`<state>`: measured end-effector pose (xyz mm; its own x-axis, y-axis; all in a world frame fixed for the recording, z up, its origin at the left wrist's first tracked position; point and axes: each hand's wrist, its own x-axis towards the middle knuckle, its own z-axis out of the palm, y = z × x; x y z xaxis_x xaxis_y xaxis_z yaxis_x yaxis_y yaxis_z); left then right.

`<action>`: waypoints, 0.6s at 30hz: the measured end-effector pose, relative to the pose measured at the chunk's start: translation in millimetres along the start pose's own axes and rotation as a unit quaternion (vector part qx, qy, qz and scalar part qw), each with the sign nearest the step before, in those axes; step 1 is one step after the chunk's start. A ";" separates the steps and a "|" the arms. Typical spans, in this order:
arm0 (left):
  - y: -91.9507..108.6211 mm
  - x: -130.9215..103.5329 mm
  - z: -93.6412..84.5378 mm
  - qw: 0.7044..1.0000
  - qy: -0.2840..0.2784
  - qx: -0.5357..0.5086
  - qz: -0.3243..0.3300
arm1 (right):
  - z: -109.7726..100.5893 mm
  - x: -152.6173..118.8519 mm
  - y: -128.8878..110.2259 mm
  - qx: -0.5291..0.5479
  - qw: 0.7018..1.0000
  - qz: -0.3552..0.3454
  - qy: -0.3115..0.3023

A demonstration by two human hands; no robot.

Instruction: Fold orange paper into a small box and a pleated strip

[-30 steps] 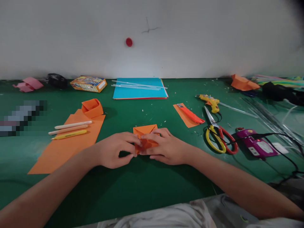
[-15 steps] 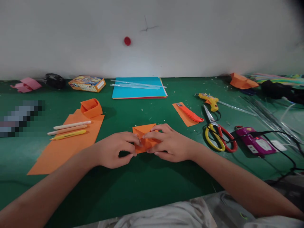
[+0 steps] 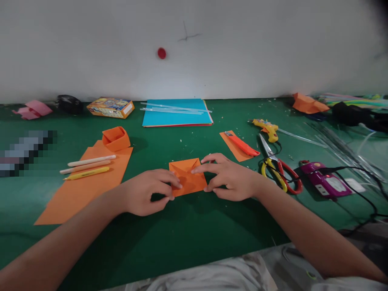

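Note:
A small square of folded orange paper (image 3: pixel 189 184) lies on the green table in front of me, with creased flaps along its far edge. My left hand (image 3: pixel 148 192) holds its left side, fingertips on top and thumb at the near left edge. At the opposite side is my right hand (image 3: pixel 232 178), fingers apart. One of its fingertips rests on the paper's upper right part, and its thumb is by the lower right corner.
To the left, orange sheets (image 3: pixel 75 198) carry several pens (image 3: pixel 87 173) and a folded orange paper piece (image 3: pixel 116 138). Blue paper (image 3: pixel 177 119) lies by the wall. On the right are a utility knife (image 3: pixel 242 144), scissors (image 3: pixel 274 163), a glue gun (image 3: pixel 266 127) and a purple power strip (image 3: pixel 325 179) with cables.
My right hand has shifted right and its fingers have spread, uncovering more of the orange square. The left hand stays almost where it was, on the paper's left side.

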<state>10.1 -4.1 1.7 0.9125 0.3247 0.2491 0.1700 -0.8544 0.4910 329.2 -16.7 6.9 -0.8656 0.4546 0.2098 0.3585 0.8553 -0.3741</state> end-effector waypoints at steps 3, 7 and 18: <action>0.1 0.0 0.2 1.000 0.006 0.003 0.003 | -0.4 -1.1 1.7 0.011 1.000 -0.001 0.006; -1.1 -0.8 1.0 1.000 -0.001 0.001 0.001 | -1.1 -3.1 5.8 0.027 1.000 -0.002 0.000; -1.3 -1.8 1.6 1.000 0.007 0.007 0.004 | -9.8 -12.5 13.9 0.069 0.994 0.073 -0.050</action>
<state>8.8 -4.2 -0.7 0.9089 0.3225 0.2643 0.1677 -0.8631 0.4763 348.5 -8.0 7.9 -0.8403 0.5392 0.0564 0.4378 0.7362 -0.5162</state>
